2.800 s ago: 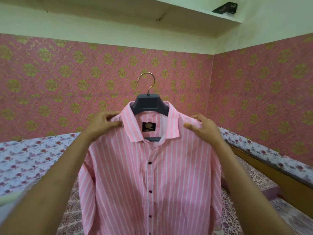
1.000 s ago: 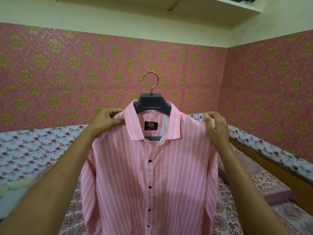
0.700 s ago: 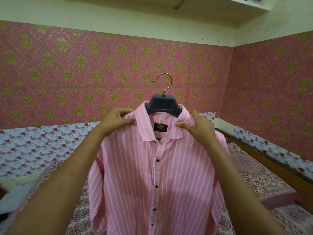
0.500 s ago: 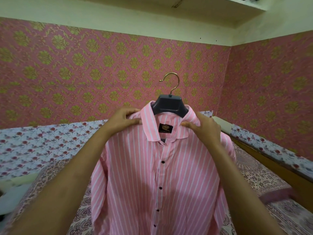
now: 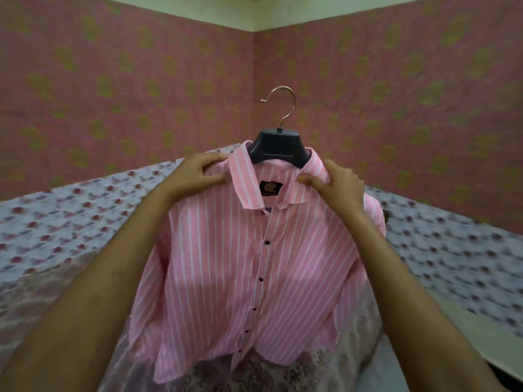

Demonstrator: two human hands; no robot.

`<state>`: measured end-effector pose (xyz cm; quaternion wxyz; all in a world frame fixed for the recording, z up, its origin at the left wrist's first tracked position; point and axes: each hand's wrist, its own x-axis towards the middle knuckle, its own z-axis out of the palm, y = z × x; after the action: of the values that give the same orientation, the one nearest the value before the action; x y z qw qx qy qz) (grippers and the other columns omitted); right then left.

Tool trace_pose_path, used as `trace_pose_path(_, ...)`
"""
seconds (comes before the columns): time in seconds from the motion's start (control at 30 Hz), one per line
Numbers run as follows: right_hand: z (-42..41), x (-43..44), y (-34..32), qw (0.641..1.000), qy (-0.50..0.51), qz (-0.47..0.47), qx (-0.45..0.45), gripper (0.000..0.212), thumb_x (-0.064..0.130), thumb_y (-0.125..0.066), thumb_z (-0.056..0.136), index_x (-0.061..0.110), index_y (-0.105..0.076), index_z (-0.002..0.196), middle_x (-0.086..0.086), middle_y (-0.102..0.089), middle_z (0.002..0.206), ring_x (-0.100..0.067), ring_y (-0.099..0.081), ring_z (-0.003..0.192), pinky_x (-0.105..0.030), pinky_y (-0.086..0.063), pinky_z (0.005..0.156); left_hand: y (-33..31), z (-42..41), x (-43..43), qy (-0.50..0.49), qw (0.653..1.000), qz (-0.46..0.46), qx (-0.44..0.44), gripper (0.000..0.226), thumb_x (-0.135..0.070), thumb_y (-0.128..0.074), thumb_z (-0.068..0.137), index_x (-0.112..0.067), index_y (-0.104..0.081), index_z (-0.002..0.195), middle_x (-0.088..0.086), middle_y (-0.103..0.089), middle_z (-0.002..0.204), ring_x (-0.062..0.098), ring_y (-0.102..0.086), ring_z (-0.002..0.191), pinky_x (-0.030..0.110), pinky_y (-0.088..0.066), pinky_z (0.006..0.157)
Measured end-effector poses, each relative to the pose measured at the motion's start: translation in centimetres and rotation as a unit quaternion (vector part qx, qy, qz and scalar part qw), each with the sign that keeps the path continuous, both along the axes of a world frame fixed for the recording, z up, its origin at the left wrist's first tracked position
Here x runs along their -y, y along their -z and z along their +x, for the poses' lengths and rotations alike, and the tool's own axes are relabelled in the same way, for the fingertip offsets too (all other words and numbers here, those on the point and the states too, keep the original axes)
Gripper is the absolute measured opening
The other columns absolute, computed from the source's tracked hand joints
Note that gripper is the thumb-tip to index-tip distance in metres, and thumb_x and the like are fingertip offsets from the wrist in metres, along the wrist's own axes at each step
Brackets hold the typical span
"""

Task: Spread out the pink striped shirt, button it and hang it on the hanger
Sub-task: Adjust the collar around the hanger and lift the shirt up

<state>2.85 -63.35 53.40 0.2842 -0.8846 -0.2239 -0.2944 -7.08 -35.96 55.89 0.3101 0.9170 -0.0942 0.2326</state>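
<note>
The pink striped shirt (image 5: pixel 240 264) hangs buttoned down its front on a dark hanger (image 5: pixel 278 145) with a brass hook, held up in the air in front of me. My left hand (image 5: pixel 198 174) grips the shirt's left shoulder beside the collar. My right hand (image 5: pixel 336 185) pinches the fabric at the right collar and shoulder. The shirt's hem swings to the right and hangs just above the bed. The hanger's arms are hidden inside the shirt.
A bed with a brown patterned cover (image 5: pixel 254 374) lies below the shirt. Floral fabric (image 5: pixel 56 230) runs along the walls behind. Pink wallpapered walls meet in a corner (image 5: pixel 252 80) straight ahead. The background is blurred.
The view has swung right towards the room corner, and the shirt has moved with it and tilted. Both hands keep their hold at the shoulders; the right hand shifted from the shoulder edge to the collar.
</note>
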Motion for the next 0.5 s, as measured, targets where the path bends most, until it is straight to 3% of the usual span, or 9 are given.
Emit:
trace_pose_path(0.1,-0.7,6.7,0.2,0.999,0.038,0.004,0.008,0.057,0.066,-0.056,0.074,0.013,-0.055,0.095,-0.015,-0.066,0.089,-0.039,-0.059,0.088,-0.037,-0.032,0.063,-0.4,1.6,5.7,0.061,0.997,0.001,-0.036,0.038,-0.039,-0.059,0.071,-0.037,-0.052,0.109,-0.036,-0.055,0.106,-0.023,-0.049,0.094,0.009,-0.037,0.087)
trace_pose_path(0.2,-1.9,15.5,0.0,0.996,0.091,-0.007,0.014,0.058,0.067,-0.055,0.074,0.014,-0.055,0.095,-0.015,-0.067,0.088,-0.039,-0.06,0.088,-0.038,-0.035,0.065,-0.8,2.8,13.7,0.127,0.991,0.015,-0.026,0.05,-0.06,-0.059,0.066,-0.039,-0.057,0.112,-0.028,-0.059,0.11,-0.004,-0.054,0.103,0.012,-0.04,0.09)
trace_pose_path(0.3,-4.1,24.2,-0.7,0.991,0.131,-0.012,0.032,0.056,0.067,-0.055,0.074,0.014,-0.054,0.091,-0.014,-0.067,0.086,-0.039,-0.06,0.087,-0.04,-0.038,0.066,-1.1,3.5,21.8,0.187,0.982,-0.007,-0.033,0.036,-0.061,-0.057,0.066,-0.05,-0.058,0.1,-0.037,-0.06,0.102,-0.013,-0.055,0.098,0.009,-0.041,0.085)
trace_pose_path(0.43,-8.0,36.3,-1.9,0.978,0.205,-0.027,0.027,0.055,0.065,-0.056,0.075,0.012,-0.053,0.088,-0.016,-0.067,0.089,-0.04,-0.06,0.088,-0.039,-0.037,0.066,-1.6,3.8,33.8,0.279,0.956,-0.049,-0.077,0.041,-0.052,-0.057,0.071,-0.038,-0.06,0.109,-0.025,-0.062,0.111,-0.011,-0.055,0.101,0.009,-0.042,0.087)
trace_pose_path(0.5,-10.1,42.4,-2.3,0.967,0.25,-0.026,0.024,0.056,0.066,-0.056,0.074,0.011,-0.051,0.085,-0.016,-0.067,0.089,-0.04,-0.06,0.087,-0.039,-0.038,0.065,-1.9,4.1,40.4,0.312,0.946,-0.052,-0.072,0.042,-0.058,-0.056,0.068,-0.038,-0.062,0.104,-0.026,-0.064,0.105,-0.01,-0.057,0.097,0.009,-0.044,0.085)
